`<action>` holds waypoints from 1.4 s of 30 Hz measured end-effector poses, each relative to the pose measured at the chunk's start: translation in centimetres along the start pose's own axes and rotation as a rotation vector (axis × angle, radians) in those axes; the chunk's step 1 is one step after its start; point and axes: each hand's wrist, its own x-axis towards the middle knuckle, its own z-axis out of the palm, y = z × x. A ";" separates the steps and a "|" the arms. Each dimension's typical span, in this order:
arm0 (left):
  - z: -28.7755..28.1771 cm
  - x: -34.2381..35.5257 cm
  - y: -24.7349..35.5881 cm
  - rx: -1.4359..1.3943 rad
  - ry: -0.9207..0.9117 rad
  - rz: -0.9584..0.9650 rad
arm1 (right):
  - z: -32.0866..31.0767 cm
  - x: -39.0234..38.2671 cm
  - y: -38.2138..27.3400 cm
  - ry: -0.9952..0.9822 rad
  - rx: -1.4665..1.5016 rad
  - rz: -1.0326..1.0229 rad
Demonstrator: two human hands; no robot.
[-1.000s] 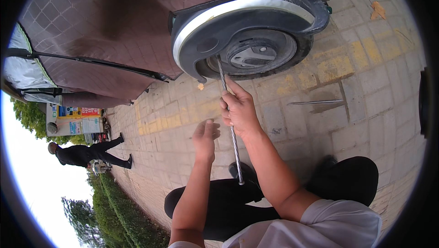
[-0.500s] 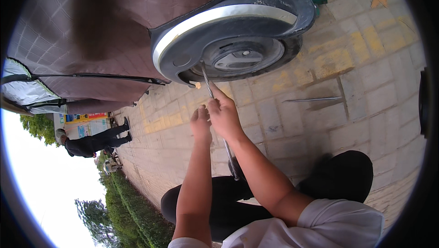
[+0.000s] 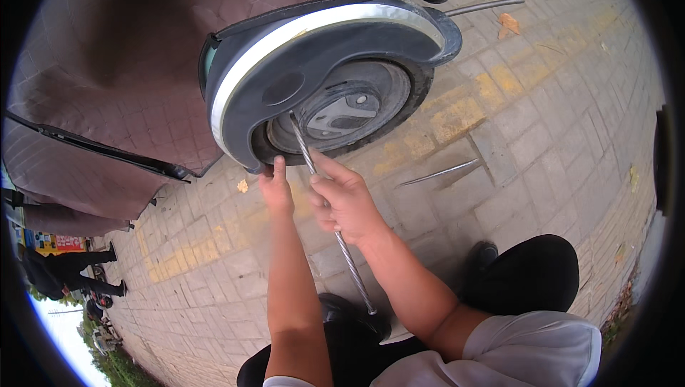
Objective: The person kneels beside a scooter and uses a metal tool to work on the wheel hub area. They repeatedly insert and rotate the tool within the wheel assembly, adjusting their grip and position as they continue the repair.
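Beside the tyre (image 3: 421, 91), at its near left, the left hand (image 3: 277, 188) has its thumb extended; finger closure cannot be determined. Just right, the right hand (image 3: 348, 203) is clamped around a twisted metal rod (image 3: 352, 266), its axis running from the wheel (image 3: 349, 110), far left, to near right.

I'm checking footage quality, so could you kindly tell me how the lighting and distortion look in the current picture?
Head view: paving lines curve near the rim, corners black; daylight looks soft, the sky at lower left washed out; a blurry dark patch clouds the brown cover; the metal rod's twists are readable.
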 end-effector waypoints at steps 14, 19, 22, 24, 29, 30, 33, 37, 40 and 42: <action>-1.9 4.1 -4.1 0.070 -0.060 0.139 | 1.8 -0.3 1.6 0.020 -0.144 -0.117; -1.8 4.2 -4.4 0.055 -0.085 0.213 | 1.6 0.0 2.4 0.008 -0.126 -0.124; -1.4 3.6 -3.8 0.019 -0.080 0.177 | 1.3 0.0 2.6 -0.021 -0.131 -0.134; -1.2 3.0 -3.5 0.055 -0.087 0.141 | 1.3 0.1 2.8 0.035 -0.158 -0.111; -0.9 1.9 -2.4 0.148 -0.117 0.126 | 2.2 0.4 3.6 0.052 -0.149 -0.152; -0.7 1.9 -2.3 0.126 -0.112 0.123 | 2.3 0.5 3.7 0.092 -0.182 -0.160; -0.2 1.8 -2.8 0.066 -0.114 0.073 | 1.8 0.6 3.6 0.109 -0.247 -0.211; 0.3 1.7 -4.4 0.066 0.073 0.164 | 1.0 0.7 3.5 0.105 -0.322 -0.243; 0.5 1.4 -4.6 0.072 0.125 0.219 | 1.0 0.3 3.1 0.071 -0.218 -0.149; 0.4 1.2 -4.0 0.076 0.110 0.177 | 1.1 0.1 2.5 0.073 -0.143 -0.075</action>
